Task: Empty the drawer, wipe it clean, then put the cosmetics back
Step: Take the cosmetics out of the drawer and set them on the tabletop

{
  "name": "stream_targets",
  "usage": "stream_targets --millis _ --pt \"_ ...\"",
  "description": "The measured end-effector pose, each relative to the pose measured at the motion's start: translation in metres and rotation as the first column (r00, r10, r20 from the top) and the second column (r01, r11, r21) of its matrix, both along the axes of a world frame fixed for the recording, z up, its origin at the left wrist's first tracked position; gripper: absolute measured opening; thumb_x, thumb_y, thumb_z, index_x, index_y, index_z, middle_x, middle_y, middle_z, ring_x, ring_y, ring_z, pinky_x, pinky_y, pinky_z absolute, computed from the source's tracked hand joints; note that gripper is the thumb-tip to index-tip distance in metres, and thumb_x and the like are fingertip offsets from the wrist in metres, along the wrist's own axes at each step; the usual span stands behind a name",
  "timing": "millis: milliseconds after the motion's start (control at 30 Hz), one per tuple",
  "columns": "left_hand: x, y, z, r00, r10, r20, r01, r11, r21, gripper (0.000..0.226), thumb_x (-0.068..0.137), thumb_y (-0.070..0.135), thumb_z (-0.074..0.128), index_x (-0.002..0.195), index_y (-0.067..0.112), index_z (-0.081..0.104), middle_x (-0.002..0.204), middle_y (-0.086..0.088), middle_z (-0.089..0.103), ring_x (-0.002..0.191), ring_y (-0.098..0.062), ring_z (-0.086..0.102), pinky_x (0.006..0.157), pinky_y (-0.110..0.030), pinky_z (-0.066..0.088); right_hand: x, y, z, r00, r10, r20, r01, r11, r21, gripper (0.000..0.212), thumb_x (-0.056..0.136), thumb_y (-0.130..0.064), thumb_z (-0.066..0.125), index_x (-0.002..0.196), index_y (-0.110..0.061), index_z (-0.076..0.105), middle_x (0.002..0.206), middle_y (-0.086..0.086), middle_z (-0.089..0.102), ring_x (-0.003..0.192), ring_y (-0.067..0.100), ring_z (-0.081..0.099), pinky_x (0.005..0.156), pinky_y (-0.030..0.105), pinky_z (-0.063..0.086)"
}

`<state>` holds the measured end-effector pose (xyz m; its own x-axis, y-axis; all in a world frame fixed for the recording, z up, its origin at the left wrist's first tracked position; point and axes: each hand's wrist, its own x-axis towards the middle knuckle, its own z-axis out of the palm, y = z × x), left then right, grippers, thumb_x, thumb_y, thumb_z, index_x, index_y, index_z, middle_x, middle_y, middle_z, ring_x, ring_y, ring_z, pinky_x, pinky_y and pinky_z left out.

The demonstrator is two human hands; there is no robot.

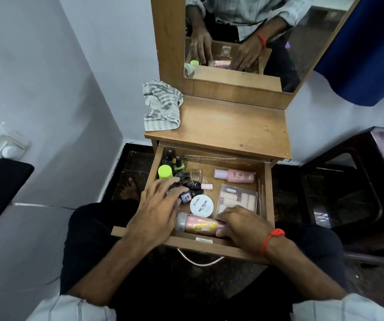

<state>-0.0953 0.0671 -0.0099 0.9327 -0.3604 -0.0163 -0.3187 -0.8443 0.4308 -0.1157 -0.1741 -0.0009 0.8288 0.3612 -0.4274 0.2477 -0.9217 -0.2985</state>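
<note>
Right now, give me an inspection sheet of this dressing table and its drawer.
Surface: wooden tabletop bare except for the cloth.
Job's things: drawer open and full: nail polish bottles, white nail polish jar, pink bottle, clear plastic box, pink tube lying at the front.
Clutter: striped cloth bunched at the back left.
Hands: left hand spread over small bottles; right hand on the pink tube's end.
Cables: nothing seen.
Surroundings: mirror, blue curtain, dark chair.

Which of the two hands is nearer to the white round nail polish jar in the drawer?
Hard to call, perhaps the right. The right hand lies just right of and below the white jar, on the pink bottle; the left hand is just left of it, over the small bottles.
</note>
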Motion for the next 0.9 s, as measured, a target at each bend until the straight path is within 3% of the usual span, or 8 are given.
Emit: stream_targets --millis 167,267,333,400,467,600,733,900 --pt "-0.004 -0.001 0.001 0.996 0.089 0.006 -0.089 0.995 -0.051 0.058 0.104 0.022 0.043 0.159 0.026 0.024 0.167 0.005 0.013 0.150 -0.019 0.013 0.118 -0.049 0.022 -0.004 -0.014 0.016 0.986 -0.062 0.157 0.050 0.996 0.077 0.037 0.094 -0.040 0.050 0.128 -0.026 0.055 0.126 -0.006 0.057 0.120 0.015 0.050 0.099 0.032 0.045" --pt "-0.005 0.000 0.001 0.992 0.124 0.007 -0.123 0.990 -0.073 0.065 0.102 0.017 0.047 0.160 0.023 0.020 0.169 0.005 0.005 0.152 -0.023 0.009 0.119 -0.051 0.021 0.002 -0.036 0.048 0.948 -0.150 0.281 0.098 0.976 0.193 0.029 0.095 -0.044 0.047 0.121 -0.033 0.056 0.115 -0.014 0.059 0.107 0.009 0.057 0.085 0.033 0.053" --pt "-0.005 -0.001 -0.001 0.994 0.106 0.014 -0.106 0.994 -0.035 0.069 0.099 0.018 0.051 0.160 0.023 0.020 0.169 0.004 0.002 0.153 -0.024 0.006 0.120 -0.053 0.021 0.013 -0.052 0.069 0.892 -0.238 0.385 0.124 0.946 0.298 0.030 0.095 -0.047 0.045 0.120 -0.034 0.056 0.110 -0.014 0.061 0.098 0.007 0.059 0.078 0.030 0.055" --pt "-0.004 -0.003 -0.003 0.996 0.089 0.026 -0.089 0.996 0.000 0.071 0.097 0.019 0.053 0.160 0.026 0.021 0.169 0.002 0.002 0.153 -0.025 0.005 0.120 -0.054 0.022 0.033 -0.066 0.085 0.781 -0.315 0.540 0.117 0.922 0.369 0.029 0.096 -0.040 0.051 0.120 -0.027 0.059 0.109 -0.007 0.064 0.097 0.010 0.059 0.083 0.025 0.049" --pt "-0.003 -0.003 -0.004 0.996 0.084 0.021 -0.084 0.996 0.016 0.070 0.098 0.021 0.052 0.160 0.029 0.020 0.169 0.003 0.000 0.154 -0.026 0.004 0.120 -0.056 0.021 0.060 -0.079 0.091 0.678 -0.359 0.642 0.144 0.921 0.363 0.029 0.095 -0.030 0.057 0.122 -0.019 0.060 0.112 0.000 0.063 0.101 0.015 0.056 0.088 0.028 0.046" --pt "-0.004 -0.002 -0.007 0.996 0.085 0.029 -0.086 0.995 0.046 0.068 0.098 0.022 0.054 0.158 0.031 0.023 0.169 0.002 0.001 0.154 -0.028 0.005 0.119 -0.058 0.022 0.114 -0.092 0.079 0.571 -0.375 0.730 0.281 0.925 0.255 0.036 0.095 -0.029 0.057 0.129 -0.015 0.058 0.120 0.007 0.060 0.107 0.024 0.053 0.091 0.040 0.047" --pt "-0.005 -0.002 -0.006 0.996 0.081 0.044 -0.084 0.995 0.057 0.060 0.100 0.025 0.050 0.156 0.032 0.030 0.169 0.001 0.007 0.152 -0.027 0.008 0.117 -0.057 0.025 0.147 -0.096 0.060 0.549 -0.309 0.777 0.316 0.937 0.149 0.038 0.092 -0.027 0.059 0.127 -0.011 0.061 0.122 0.013 0.061 0.105 0.035 0.054 0.086 0.046 0.046" --pt "-0.006 -0.003 -0.006 0.996 0.080 0.046 -0.082 0.995 0.050 0.053 0.102 0.026 0.048 0.153 0.033 0.035 0.167 0.002 0.010 0.150 -0.024 0.008 0.116 -0.054 0.025 0.156 -0.097 0.040 0.506 -0.307 0.806 0.362 0.924 0.124 0.031 0.091 -0.026 0.057 0.121 -0.016 0.063 0.121 0.008 0.059 0.107 0.032 0.051 0.086 0.044 0.043"
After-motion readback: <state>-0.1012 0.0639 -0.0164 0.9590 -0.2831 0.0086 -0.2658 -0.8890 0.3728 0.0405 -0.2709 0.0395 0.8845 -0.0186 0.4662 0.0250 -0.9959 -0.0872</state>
